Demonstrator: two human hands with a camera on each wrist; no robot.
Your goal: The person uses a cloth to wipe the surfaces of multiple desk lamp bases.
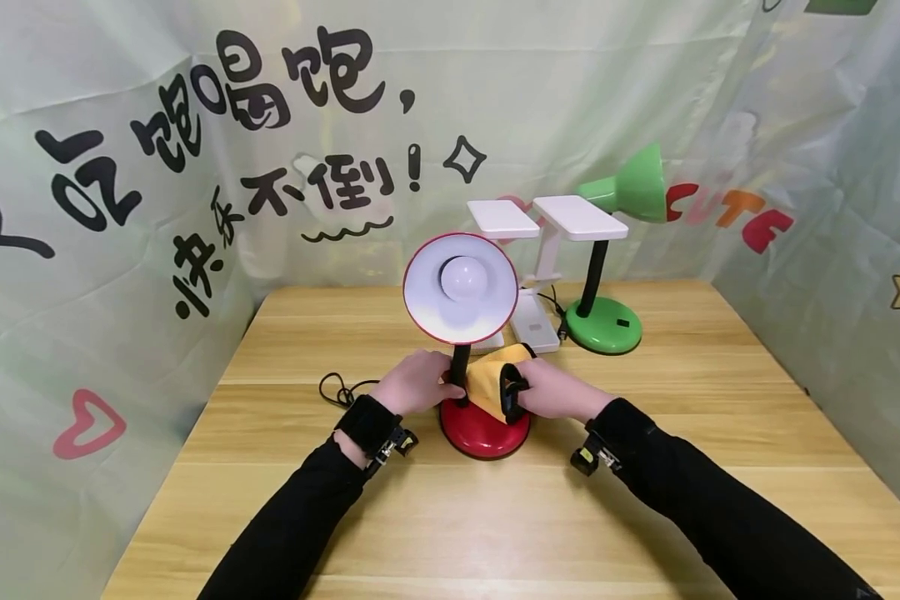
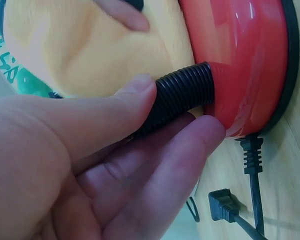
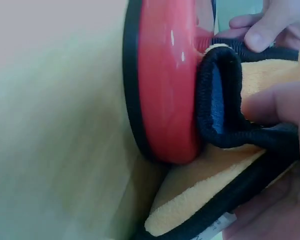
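Observation:
A red desk lamp stands upright in the middle of the table, its white-lined shade (image 1: 427, 292) facing me with a round bulb inside. My left hand (image 1: 412, 383) grips the ribbed black neck (image 2: 182, 92) low down, thumb on one side and fingers on the other, just above the glossy red base (image 1: 480, 440). In my right hand (image 1: 558, 390) is a yellow cloth (image 1: 486, 385) with black edging, folded and bunched. The right wrist view has the cloth's folded edge against the side of the base, with a fingertip pressing into the fabric. Part of the neck is hidden behind my left fingers.
Behind the red lamp stand two white folding lamps (image 1: 579, 218) and a green lamp (image 1: 603, 327) with a black neck. A black cord (image 1: 333, 393) lies left of the red base, its plug (image 2: 221, 204) on the wooden table (image 1: 435, 533). Printed fabric hangs around the table.

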